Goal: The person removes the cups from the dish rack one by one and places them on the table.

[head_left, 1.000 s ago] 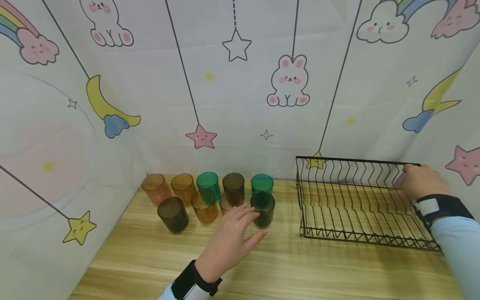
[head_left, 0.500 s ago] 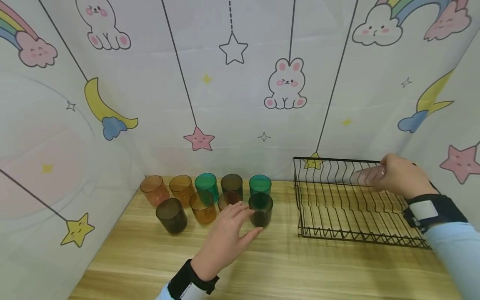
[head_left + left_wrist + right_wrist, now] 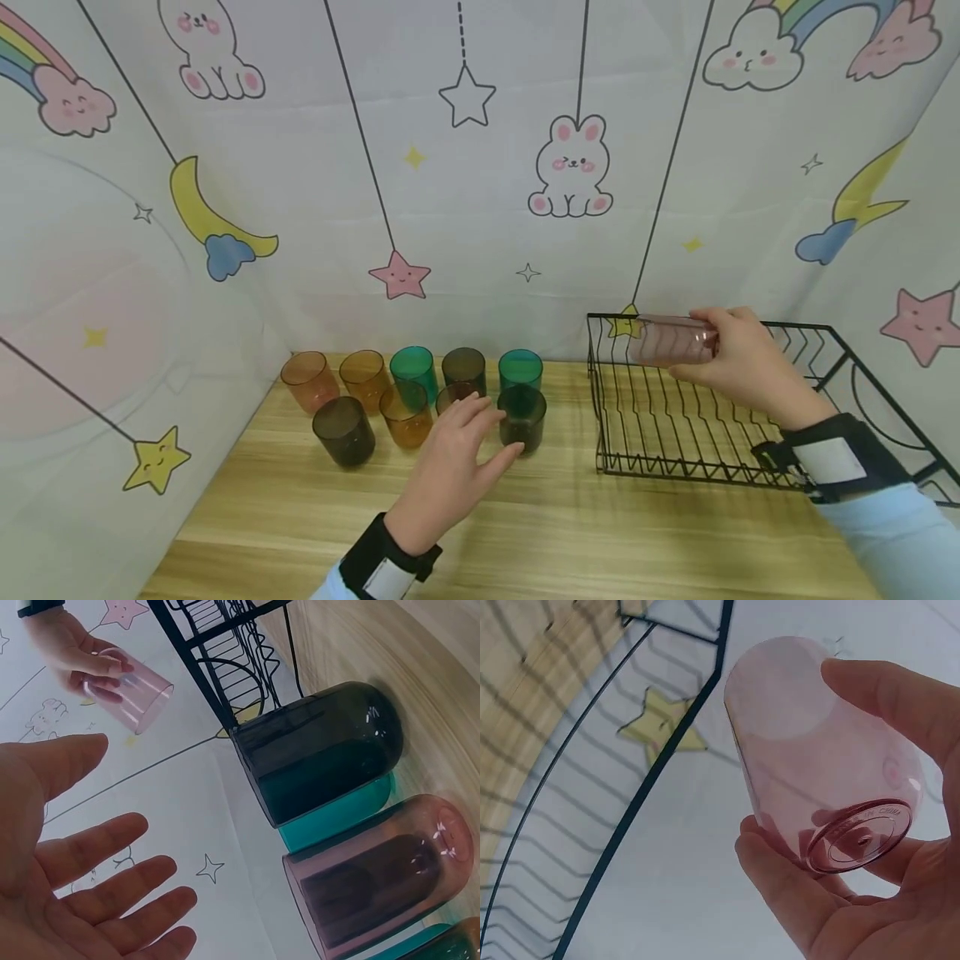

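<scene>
My right hand grips a clear pink cup near its base, tipped on its side above the black wire dish rack. In the right wrist view the thumb and fingers close round the pink cup, base toward the palm. My left hand, fingers spread, hovers over the table just in front of a dark grey-green cup and another pink cup, which it partly hides in the head view. Nothing is in the left palm.
Several more upright cups stand left of the rack: a salmon one, amber ones, green ones and brown ones. Behind the wooden table hangs a white cloth with cartoon drawings.
My right hand has moved left from the rack's right end, bringing the pink cup along the rack's back rail and more into sight. The left hand has stayed nearly still.
</scene>
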The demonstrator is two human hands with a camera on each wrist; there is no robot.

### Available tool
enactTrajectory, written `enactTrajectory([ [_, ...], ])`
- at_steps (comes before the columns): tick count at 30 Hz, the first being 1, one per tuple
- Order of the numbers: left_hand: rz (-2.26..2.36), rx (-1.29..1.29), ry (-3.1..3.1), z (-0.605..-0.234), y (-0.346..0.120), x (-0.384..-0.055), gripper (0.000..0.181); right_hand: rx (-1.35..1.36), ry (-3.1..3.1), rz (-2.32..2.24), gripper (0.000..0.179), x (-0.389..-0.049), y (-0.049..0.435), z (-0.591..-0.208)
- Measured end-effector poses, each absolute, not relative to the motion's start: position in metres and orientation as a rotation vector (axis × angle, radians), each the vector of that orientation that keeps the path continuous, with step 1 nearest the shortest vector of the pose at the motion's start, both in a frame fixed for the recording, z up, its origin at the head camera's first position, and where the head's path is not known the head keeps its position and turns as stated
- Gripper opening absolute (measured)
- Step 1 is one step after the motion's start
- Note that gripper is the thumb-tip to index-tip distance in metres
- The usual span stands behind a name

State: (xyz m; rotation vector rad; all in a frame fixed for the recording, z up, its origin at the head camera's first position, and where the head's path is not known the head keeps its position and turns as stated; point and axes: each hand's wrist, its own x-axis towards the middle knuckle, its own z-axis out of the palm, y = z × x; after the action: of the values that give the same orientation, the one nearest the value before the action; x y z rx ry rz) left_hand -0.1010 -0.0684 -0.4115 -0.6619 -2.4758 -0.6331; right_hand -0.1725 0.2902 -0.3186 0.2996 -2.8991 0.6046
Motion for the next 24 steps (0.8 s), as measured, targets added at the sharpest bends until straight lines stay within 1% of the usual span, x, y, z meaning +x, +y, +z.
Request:
enactTrajectory([
  [4,-0.611,-0.634,-2.451,-0.411,-0.068,-0.104,0.04,0.361,-2.863,0.702,0.088,-0.162,0.274,-0.319],
  [11,-0.669,-0.582,-2.46,-0.411,-0.067,-0.109,0.042,0.406,-2.774,0.922,0.079,-0.152,0.252,-0.33],
  [15,-0.76,-0.514,-2.483,-0.408,-0.064,-0.111,0.044,0.385,-2.754,1.023,0.078,-0.146,0.24,-0.336],
  [19,-0.838,-0.454,-2.492,-0.405,-0.06,-0.112,0.051,0.376,-2.75,1.141,0.079,-0.142,0.231,-0.341],
  [24,-0.873,-0.429,-2.491,-0.401,-0.055,-0.113,0.056,0.349,-2.769,1.218,0.08,-0.137,0.223,-0.346],
])
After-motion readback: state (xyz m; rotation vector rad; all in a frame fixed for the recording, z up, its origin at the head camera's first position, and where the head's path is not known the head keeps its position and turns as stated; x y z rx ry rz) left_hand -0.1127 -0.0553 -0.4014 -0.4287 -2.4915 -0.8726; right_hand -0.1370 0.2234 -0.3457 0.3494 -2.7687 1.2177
